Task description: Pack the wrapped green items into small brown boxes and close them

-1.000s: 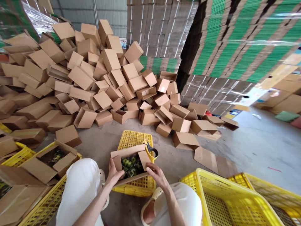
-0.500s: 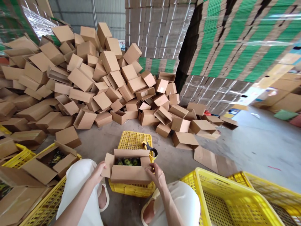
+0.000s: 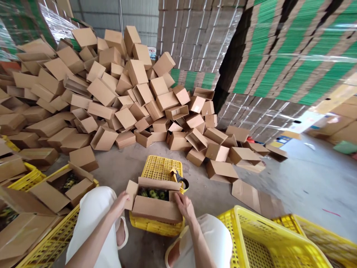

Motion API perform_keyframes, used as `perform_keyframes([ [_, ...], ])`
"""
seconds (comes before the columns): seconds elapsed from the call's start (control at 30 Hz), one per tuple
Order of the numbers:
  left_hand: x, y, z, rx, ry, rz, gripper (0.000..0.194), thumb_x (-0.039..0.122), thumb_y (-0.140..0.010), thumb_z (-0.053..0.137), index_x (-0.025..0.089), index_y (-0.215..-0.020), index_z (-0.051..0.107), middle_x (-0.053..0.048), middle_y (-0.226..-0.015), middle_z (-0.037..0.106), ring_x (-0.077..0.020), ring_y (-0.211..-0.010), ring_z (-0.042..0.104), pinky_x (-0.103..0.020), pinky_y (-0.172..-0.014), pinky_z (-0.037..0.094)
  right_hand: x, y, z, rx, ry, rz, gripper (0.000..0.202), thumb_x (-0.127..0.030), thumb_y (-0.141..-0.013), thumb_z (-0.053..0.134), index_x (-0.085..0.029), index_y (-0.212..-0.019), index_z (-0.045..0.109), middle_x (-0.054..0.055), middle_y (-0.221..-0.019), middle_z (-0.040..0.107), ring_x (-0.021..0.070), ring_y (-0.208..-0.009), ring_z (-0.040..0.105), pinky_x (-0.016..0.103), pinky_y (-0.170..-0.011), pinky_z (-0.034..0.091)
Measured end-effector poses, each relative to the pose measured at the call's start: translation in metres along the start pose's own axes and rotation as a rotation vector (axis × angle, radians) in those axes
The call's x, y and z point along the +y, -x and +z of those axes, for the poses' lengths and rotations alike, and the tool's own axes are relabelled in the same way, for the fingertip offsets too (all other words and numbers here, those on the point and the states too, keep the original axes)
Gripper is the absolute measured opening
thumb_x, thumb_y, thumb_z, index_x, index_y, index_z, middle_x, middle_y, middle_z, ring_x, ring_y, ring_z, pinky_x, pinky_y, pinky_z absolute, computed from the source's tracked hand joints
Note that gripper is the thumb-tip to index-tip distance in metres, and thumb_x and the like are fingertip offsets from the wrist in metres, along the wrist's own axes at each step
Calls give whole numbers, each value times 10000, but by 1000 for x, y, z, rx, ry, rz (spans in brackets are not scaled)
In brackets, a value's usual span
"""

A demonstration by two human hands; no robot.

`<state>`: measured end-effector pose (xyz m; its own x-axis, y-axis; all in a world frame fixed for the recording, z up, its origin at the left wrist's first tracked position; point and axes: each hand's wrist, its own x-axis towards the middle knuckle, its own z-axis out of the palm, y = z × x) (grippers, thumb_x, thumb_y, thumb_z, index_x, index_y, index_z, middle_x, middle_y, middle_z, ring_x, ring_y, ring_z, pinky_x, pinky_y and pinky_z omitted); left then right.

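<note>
A small cardboard box (image 3: 156, 209) with its flaps up rests on an upturned yellow plastic crate (image 3: 156, 227) between my knees. Dark green, mottled round produce (image 3: 154, 194), perhaps fruit in dark wrapping, lies inside. My left hand (image 3: 120, 204) pinches the box's left end flap (image 3: 131, 194), which stands outward. At the opposite end, my right hand (image 3: 184, 207) is closed over the right end flap (image 3: 172, 196), which leans inward; its fingertips are partly hidden. Just behind that corner, a yellow and black tape dispenser (image 3: 178, 176) lies on the crate.
A large heap of small cardboard boxes (image 3: 136, 108) fills the floor ahead. Yellow crates stand at my right (image 3: 267, 238) and left (image 3: 52, 238); the left one bears an open box (image 3: 67, 186) with similar contents. Flattened cardboard stacks (image 3: 279, 48) rise behind.
My right hand has moved onto the right end flap, which now leans further inward. My left hand keeps the left flap. The view has shifted slightly left.
</note>
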<state>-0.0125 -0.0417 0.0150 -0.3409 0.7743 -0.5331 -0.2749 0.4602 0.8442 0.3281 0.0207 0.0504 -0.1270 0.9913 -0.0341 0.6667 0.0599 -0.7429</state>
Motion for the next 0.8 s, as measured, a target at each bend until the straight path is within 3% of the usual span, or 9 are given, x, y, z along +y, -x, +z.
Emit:
perform_keyframes([
  [0.07,-1,-2,1,-29,43,25,231,245,-634,640,228,-862,611,4,-716,677,-211,-670,668,-265,-591,501,-3,-2,-8,-71,-105,37,486,-612,-986,500,-253,-845,795,46,-719,700,266,-803,689,360,-812,528],
  [0.17,-4,-7,1,-32,81,50,253,267,-627,630,231,-877,623,4,-728,681,-210,-684,673,-269,-616,510,-2,0,-15,-276,-301,95,593,-701,-937,548,-193,-1076,820,2,-585,629,209,-603,615,323,-645,501],
  [0.27,-6,-9,0,-18,56,79,269,285,-625,623,222,-886,639,-6,-751,701,-211,-696,669,-267,-613,496,0,5,-14,-479,-376,171,626,-657,-865,672,-178,-1256,768,-56,-491,557,164,-470,529,290,-537,454],
  [0.33,-5,-9,-1,-15,28,79,278,302,-630,612,215,-892,648,-13,-761,709,-214,-698,665,-270,-605,487,-5,7,-10,-494,-287,183,544,-576,-847,711,-203,-1239,775,-59,-482,562,167,-452,538,287,-527,457],
  [0.47,-2,-5,-2,-1,-17,75,231,314,-647,599,225,-856,640,-15,-787,715,-218,-730,672,-271,-615,483,-20,9,-4,-266,-38,-35,250,-486,-912,666,-283,-960,805,17,-699,724,228,-690,697,329,-722,539],
  [0.6,2,-3,-1,12,-20,69,180,287,-650,597,230,-818,624,-9,-764,706,-218,-733,675,-269,-625,489,-7,13,-16,50,130,-100,308,-545,-982,586,-291,-884,730,65,-878,737,256,-825,693,364,-844,549],
  [0.67,5,-2,1,15,9,49,186,272,-641,601,226,-820,626,-1,-731,699,-211,-690,665,-262,-596,482,14,13,-24,202,189,-90,292,-484,-999,537,-273,-957,734,123,-1065,737,287,-946,685,418,-937,552],
  [0.73,7,0,2,16,25,21,188,261,-638,603,221,-819,629,4,-697,691,-208,-652,660,-256,-568,478,35,12,-28,299,242,-95,305,-315,-947,512,-251,-1119,757,170,-1322,695,355,-1184,644,533,-1072,511],
  [0.8,9,4,3,24,14,-5,183,254,-640,606,219,-817,631,6,-674,685,-213,-634,667,-257,-558,488,46,13,-25,262,260,-167,582,-177,-819,539,-225,-1379,690,161,-1524,606,402,-1459,486,612,-1197,417],
])
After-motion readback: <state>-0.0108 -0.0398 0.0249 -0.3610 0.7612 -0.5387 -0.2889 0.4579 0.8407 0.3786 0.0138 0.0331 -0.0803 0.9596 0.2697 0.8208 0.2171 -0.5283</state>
